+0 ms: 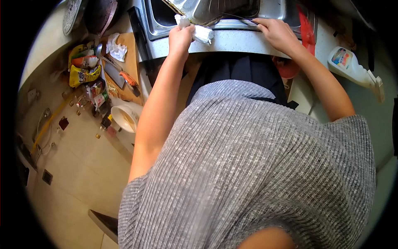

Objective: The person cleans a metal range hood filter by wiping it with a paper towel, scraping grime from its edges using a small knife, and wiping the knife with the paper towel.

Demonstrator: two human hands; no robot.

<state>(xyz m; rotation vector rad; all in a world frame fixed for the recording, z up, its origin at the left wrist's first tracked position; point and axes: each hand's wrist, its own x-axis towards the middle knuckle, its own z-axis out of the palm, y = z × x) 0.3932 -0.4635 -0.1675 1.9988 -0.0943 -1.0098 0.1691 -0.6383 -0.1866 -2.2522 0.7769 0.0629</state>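
My left hand (181, 40) is closed around a crumpled white tissue (203, 34) at the front edge of the steel sink (153, 30). Beside it, thin brownish strands or stalks run over the sink, too unclear to name. To the right, my right hand (278, 35) is closed, with thumb and fingers pinching a thin dark rod (240, 17). The rod points left over the sink; its kind is unclear. Close to the right wrist hangs a red plastic bag (307, 33).
On the left counter lie a wooden cutting board (132, 54), a knife (114, 74), an orange-handled tool (129, 79) and yellow food packets (83, 76). A white bowl (123, 118) is near my left forearm. A white spray bottle (347, 62) is at the right.
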